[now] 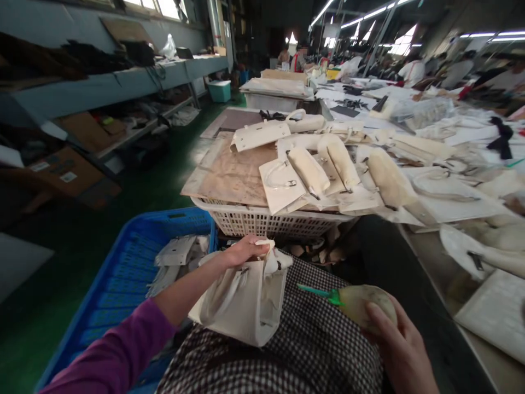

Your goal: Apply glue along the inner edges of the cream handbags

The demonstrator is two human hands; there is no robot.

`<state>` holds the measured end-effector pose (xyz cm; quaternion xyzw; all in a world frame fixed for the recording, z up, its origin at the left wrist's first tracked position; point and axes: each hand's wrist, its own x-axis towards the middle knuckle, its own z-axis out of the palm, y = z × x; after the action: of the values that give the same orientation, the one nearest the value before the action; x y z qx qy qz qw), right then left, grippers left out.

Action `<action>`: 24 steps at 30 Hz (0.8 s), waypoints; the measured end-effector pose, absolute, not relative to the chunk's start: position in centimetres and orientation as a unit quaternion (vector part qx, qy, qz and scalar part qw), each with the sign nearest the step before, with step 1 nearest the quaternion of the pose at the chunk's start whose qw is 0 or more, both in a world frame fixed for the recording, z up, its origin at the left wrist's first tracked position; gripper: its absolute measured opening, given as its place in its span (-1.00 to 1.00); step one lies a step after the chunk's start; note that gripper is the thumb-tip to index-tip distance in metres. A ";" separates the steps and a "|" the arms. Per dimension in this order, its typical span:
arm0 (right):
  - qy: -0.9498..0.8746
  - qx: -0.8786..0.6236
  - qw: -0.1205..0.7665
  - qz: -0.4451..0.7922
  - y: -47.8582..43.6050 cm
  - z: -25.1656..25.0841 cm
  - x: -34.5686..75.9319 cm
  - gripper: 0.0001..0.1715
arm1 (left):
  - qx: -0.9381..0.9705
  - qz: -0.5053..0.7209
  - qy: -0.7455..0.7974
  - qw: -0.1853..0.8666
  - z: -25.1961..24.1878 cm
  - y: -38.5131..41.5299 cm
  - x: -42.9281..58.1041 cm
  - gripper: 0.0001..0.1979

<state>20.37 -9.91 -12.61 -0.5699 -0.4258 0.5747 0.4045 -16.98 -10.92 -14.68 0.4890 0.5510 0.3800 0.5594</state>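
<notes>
The left forearm, in a purple sleeve, reaches forward and inward from the lower left, and the left hand is bent over the top edge of a cream, box-shaped handbag with a looped handle, its thumb and fingers closed in a pinch on the pale material there. The bag is tilted over the black-and-white checked cloth on the lap, beside a blue plastic crate. Coming up from the lower right, the right hand is curled around a rounded, yellowish squeeze bottle, its slim green nozzle pointing left towards the bag, well short of touching it.
</notes>
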 end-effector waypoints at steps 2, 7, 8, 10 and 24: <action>-0.468 -0.596 0.348 0.553 -10.4 -12.4 20.2 -0.23 | 0.480 0.358 0.536 0.594 -15.7 -10.7 -16.2 -0.39; -0.502 -0.627 0.293 0.519 -10.7 -11.6 18.9 -0.17 | 0.458 0.336 0.523 0.636 -16.9 -10.5 -15.3 -0.47; -0.504 -0.633 0.290 0.512 -10.8 -11.6 18.7 -0.16 | 0.454 0.337 0.523 0.638 -17.0 -10.5 -15.2 -0.47; -0.510 -0.642 0.283 0.497 -10.9 -11.7 18.3 -0.15 | 0.448 0.340 0.523 0.641 -17.1 -10.5 -15.3 -0.47; -0.532 -0.645 0.276 0.473 -10.2 -13.3 16.9 -0.18 | 0.437 0.353 0.513 0.649 -17.4 -10.4 -15.4 -0.49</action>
<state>16.87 -10.17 -13.27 -0.6454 -0.5323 0.4728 0.2765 -15.38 -10.40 -17.40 0.4368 0.5135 0.3530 0.6488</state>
